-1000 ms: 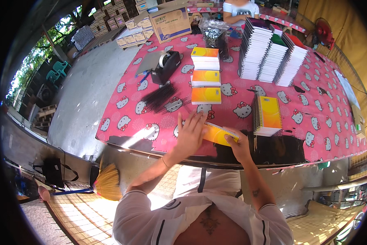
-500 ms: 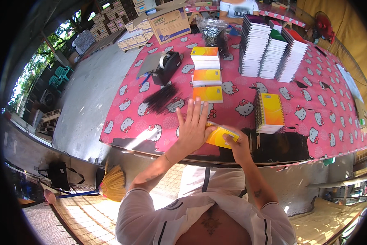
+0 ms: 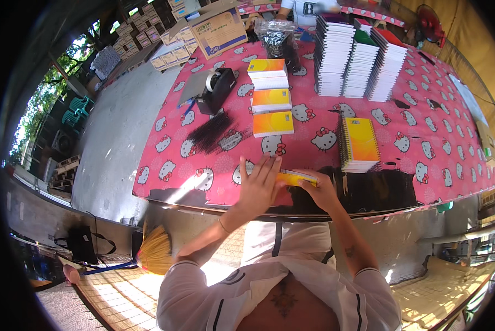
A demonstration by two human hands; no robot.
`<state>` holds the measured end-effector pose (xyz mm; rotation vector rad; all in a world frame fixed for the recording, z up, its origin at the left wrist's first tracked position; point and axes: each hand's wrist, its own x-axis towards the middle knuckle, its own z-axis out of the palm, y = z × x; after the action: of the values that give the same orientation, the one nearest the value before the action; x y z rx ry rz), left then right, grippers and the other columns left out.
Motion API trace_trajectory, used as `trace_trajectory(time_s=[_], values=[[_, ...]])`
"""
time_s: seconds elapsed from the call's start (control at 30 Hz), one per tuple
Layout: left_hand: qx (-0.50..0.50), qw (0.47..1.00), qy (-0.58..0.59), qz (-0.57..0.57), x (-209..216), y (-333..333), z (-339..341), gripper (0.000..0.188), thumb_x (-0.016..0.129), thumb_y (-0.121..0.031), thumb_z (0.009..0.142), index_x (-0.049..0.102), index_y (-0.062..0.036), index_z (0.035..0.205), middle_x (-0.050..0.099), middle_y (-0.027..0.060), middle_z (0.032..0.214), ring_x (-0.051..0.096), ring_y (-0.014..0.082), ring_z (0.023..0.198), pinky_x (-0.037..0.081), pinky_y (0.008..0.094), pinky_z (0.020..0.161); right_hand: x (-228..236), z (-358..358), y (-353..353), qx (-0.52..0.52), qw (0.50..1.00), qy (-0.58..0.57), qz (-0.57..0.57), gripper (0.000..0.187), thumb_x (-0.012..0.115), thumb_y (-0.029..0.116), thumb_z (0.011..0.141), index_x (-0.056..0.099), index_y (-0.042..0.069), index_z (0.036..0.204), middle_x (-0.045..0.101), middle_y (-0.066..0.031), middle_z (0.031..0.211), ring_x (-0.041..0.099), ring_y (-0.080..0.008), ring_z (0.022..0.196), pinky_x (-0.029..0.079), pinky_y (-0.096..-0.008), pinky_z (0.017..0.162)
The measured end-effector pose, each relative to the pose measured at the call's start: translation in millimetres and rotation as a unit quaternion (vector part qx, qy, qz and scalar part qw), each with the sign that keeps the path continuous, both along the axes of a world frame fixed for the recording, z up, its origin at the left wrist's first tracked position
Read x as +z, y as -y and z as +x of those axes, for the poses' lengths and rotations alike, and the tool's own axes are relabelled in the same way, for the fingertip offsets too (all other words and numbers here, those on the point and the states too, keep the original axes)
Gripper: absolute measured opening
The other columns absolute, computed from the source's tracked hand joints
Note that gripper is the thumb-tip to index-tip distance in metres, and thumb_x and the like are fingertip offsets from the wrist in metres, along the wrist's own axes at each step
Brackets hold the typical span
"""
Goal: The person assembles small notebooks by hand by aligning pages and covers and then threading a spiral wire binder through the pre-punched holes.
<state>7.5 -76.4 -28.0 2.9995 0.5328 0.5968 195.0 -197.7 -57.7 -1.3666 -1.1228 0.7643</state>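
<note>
Near the table's front edge, a small yellow notebook (image 3: 296, 178) is tipped so that mostly its narrow side shows. My right hand (image 3: 322, 193) grips its right end, thumb on top. My left hand (image 3: 258, 186) lies against the left end with its fingers stretched out, palm turned down. Beyond my hands are yellow-orange page stacks (image 3: 273, 124) in a row, without visible coils. To the right rests a pile of spiral-bound yellow notebooks (image 3: 362, 144). Loose black binding coils (image 3: 210, 132) lie to the left.
A black tape dispenser (image 3: 217, 91) stands at the back left near an opened cardboard box (image 3: 219, 34). Tall stacks of spiral notebooks (image 3: 333, 58) rise at the back right, beside a clear bag of black coils (image 3: 278, 41). Another person (image 3: 308, 11) sits across the table.
The notebook has tilted, showing less of its cover and more of its edge. My left hand has come down and nearer to me; the view has shifted slightly.
</note>
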Motion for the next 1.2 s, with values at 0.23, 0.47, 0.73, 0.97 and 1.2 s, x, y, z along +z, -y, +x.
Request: trace_trajectory(time_s=[0.23, 0.47, 0.73, 0.97, 1.2], values=[[0.022, 0.997, 0.011, 0.072, 5, -6, 10, 0.068, 0.059, -0.051, 0.091, 0.05, -0.0044, 0.14, 0.042, 0.0184, 0.15, 0.036, 0.0362, 0.143, 0.014, 0.0708, 0.112, -17, -3, -6, 0.032, 0.999, -0.013, -0.004, 0.031, 0.066, 0.009, 0.094, 0.067, 0.002, 0.125, 0.074, -0.0092, 0.104, 0.063, -0.0086, 0.09, 0.051, -0.0255, 0.083], [0.047, 0.996, 0.005, 0.08, -19, 8, 12, 0.094, 0.043, -0.067, 0.093, 0.032, 0.0069, 0.15, 0.032, 0.0276, 0.156, 0.025, 0.0415, 0.149, 0.008, 0.069, 0.114, -14, -5, -8, 0.011, 1.0, 0.016, 0.008, 0.031, 0.066, 0.01, 0.094, 0.067, 0.001, 0.124, 0.074, -0.0122, 0.103, 0.063, -0.0083, 0.089, 0.052, -0.0274, 0.082], [0.013, 0.993, 0.02, 0.114, -2, -5, 35, 0.088, 0.046, -0.062, 0.094, 0.034, 0.0055, 0.149, 0.033, 0.0249, 0.157, 0.027, 0.039, 0.149, 0.015, 0.0626, 0.116, -11, 1, -7, 0.012, 0.998, 0.059, -0.027, 0.031, 0.068, 0.016, 0.094, 0.067, -0.001, 0.121, 0.074, -0.016, 0.096, 0.066, -0.0131, 0.08, 0.053, -0.0311, 0.076], [-0.092, 0.991, 0.019, 0.099, -27, 16, 17, 0.085, 0.047, -0.061, 0.094, 0.038, 0.0044, 0.148, 0.035, 0.0235, 0.156, 0.03, 0.0378, 0.147, 0.018, 0.0602, 0.117, -16, -3, -4, 0.002, 0.999, 0.036, -0.003, 0.03, 0.067, 0.018, 0.094, 0.067, -0.001, 0.117, 0.073, -0.0193, 0.093, 0.068, -0.0182, 0.076, 0.052, -0.0334, 0.072], [-0.17, 0.984, 0.033, 0.044, -43, 42, 12, 0.083, 0.044, -0.057, 0.097, 0.033, 0.0065, 0.149, 0.03, 0.0272, 0.157, 0.027, 0.04, 0.148, 0.016, 0.0643, 0.116, -28, -2, -13, -0.029, 0.995, 0.06, 0.071, 0.026, 0.065, 0.011, 0.092, 0.067, 0.0, 0.116, 0.07, -0.0206, 0.085, 0.069, -0.0266, 0.074, 0.053, -0.0338, 0.071]])
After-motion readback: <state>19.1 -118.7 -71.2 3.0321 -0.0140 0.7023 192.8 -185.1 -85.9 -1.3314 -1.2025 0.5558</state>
